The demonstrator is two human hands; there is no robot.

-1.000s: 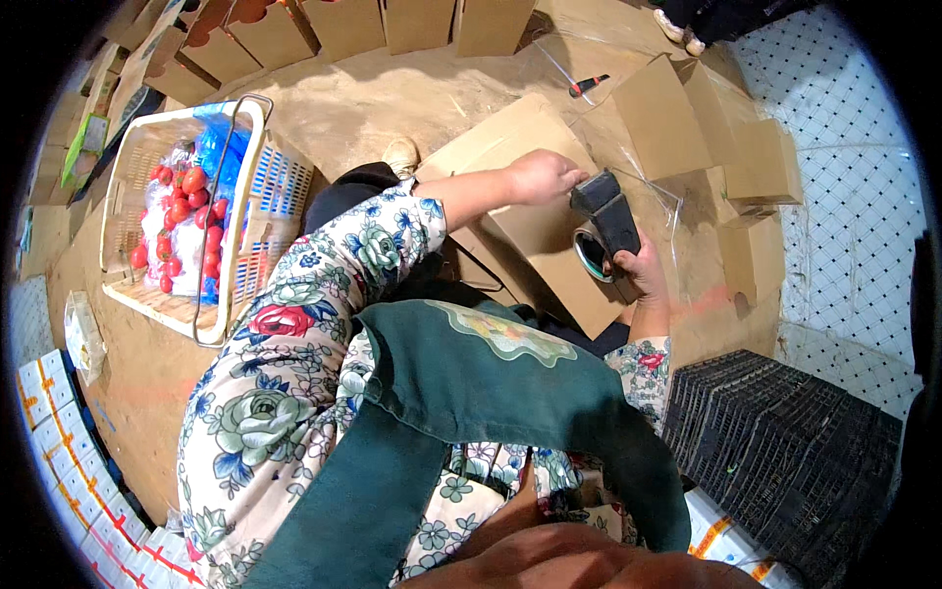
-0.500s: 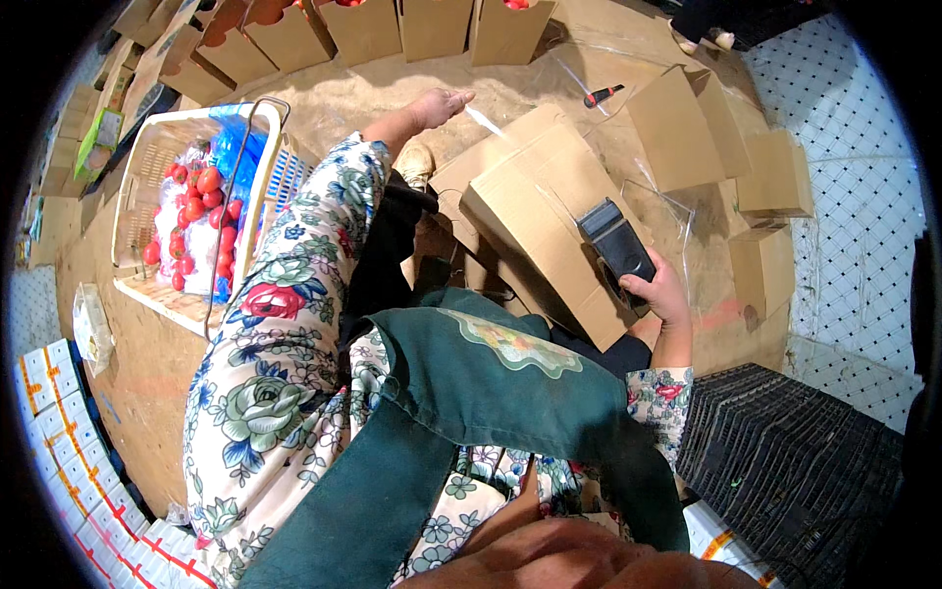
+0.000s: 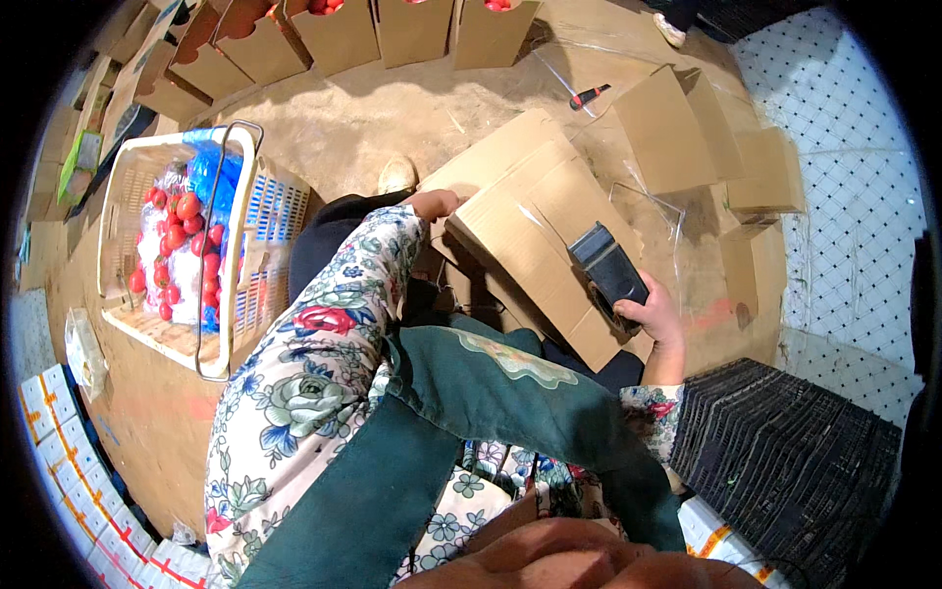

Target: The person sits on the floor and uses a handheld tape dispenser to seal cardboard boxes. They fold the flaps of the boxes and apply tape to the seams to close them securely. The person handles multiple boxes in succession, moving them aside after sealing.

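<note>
A brown cardboard box (image 3: 535, 221) lies tilted across my lap and legs, a strip of clear tape showing on its upper face. Against this face my right hand (image 3: 655, 316) grips a black tape dispenser (image 3: 610, 265), with the thumb on its near end. At the box's upper left edge is my left hand (image 3: 432, 203), its fingers curled in and partly hidden by the cardboard.
On the left stands a cream plastic basket (image 3: 235, 294) with red tomatoes (image 3: 175, 236) and blue plastic. Tall cartons (image 3: 334, 39) line the far side. A red-black utility knife (image 3: 590, 96) lies beyond the box. Cartons (image 3: 677, 128) and stacked black crates (image 3: 785, 452) stand right.
My left hand has come down and nearer, from stretched out beyond the box to its left edge, and its fingers have curled. My right hand and the dispenser have shifted slightly nearer.
</note>
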